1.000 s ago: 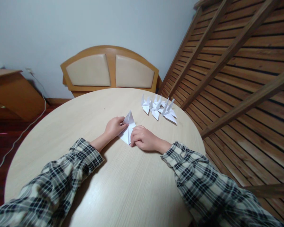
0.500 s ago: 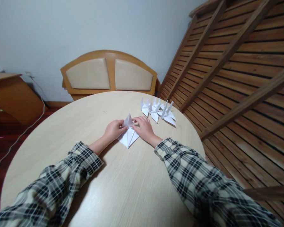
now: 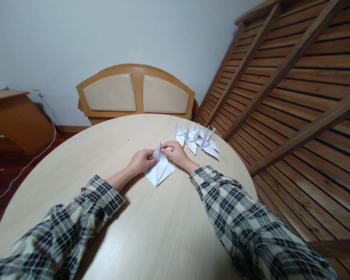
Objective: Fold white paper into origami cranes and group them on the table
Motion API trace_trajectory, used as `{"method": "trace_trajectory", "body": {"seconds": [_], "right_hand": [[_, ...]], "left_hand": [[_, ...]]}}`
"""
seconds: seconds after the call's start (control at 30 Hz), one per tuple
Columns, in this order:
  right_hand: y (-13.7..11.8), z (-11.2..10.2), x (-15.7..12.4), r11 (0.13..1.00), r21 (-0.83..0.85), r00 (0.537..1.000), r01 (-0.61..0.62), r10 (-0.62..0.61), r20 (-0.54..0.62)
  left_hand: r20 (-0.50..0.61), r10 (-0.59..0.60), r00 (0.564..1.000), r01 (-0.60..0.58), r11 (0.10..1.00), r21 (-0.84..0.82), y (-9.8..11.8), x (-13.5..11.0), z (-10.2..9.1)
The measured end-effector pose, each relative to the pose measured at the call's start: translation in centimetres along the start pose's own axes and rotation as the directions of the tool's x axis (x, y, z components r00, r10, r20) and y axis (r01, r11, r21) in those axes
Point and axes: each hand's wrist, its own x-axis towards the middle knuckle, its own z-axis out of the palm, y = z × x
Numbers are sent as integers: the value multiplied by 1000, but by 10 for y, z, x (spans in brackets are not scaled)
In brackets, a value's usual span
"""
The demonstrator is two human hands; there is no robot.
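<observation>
A partly folded sheet of white paper [image 3: 160, 171] lies on the round table, one corner pointing at me and a narrow flap standing up at its far end. My left hand [image 3: 142, 160] grips the paper's left side, thumb on top along the raised flap. At the upper right of the fold, my right hand [image 3: 176, 152] pinches the flap near its tip between thumb and fingers. The fingertips cover part of the flap's edges. Just beyond my right hand stand several white paper cranes [image 3: 192, 138] in a cluster.
The pale wooden table [image 3: 105, 144] has a curved edge all round. Behind it is a padded headboard [image 3: 111, 93] against the wall. A slatted wooden frame [image 3: 280, 97] leans close on the right. A desk [image 3: 11, 120] and a white cable [image 3: 26, 165] are at the left.
My right hand has shifted up along the paper to the flap's tip. The flap's right side has come inward, making it narrower, and the right lower part of the paper shows more.
</observation>
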Motion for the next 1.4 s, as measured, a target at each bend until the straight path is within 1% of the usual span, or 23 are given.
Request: {"method": "trace_trajectory", "body": {"seconds": [0.17,0.3,0.37,0.47,0.57,0.63,0.73,0.77,0.8,0.87,0.93,1.0,1.17,1.27,1.33,1.4], "right_hand": [[-5,0,2,995,101,999,-3,7,-44],[-12,-2,3,994,108,999,15,-10,-46],[-15,-2,3,995,97,999,-12,17,-47],[-16,-2,4,992,99,994,-83,89,-60],[-14,-3,2,989,91,986,-112,122,-112],[-10,-4,-3,996,34,985,-85,89,-147],[-6,-6,-13,991,-129,987,20,-41,-157],[-6,-8,-16,982,-186,986,46,-75,-149],[-6,-9,-19,968,-236,987,85,-114,-114],[-7,-11,-24,931,-320,984,176,-175,29],[-9,-14,-26,898,-363,965,249,-197,173],[-11,-15,-28,879,-389,949,275,-183,256],[-12,-14,-29,873,-422,945,244,-116,306],[-12,-13,-29,870,-431,943,240,-104,315],[-13,-13,-30,869,-436,945,232,-95,314],[-13,-13,-30,873,-437,948,215,-79,310]], "left_hand": [[-13,-21,1000,21,1000,23,3,-1,3],[-34,-32,999,33,999,43,4,-2,4],[-41,-27,999,30,998,57,4,-1,4],[-36,-19,999,21,997,76,5,-1,3],[-48,-11,999,15,996,87,6,-2,2],[-73,-11,997,17,997,81,6,-3,2],[-92,-37,995,42,998,52,6,-5,4],[-89,-46,995,50,998,42,5,-5,5],[-83,-50,995,53,998,32,4,-6,6],[-71,-44,996,44,999,-1,2,-6,7],[-65,-28,997,25,999,-41,0,-6,9],[-69,-14,998,9,998,-68,-1,-6,9],[-89,5,996,-12,997,-79,-4,-4,10],[-132,65,989,-77,994,-82,-6,-4,13],[-198,130,972,-138,990,-26,-9,-5,15],[-239,210,948,-190,976,107,-13,-7,17]]}}
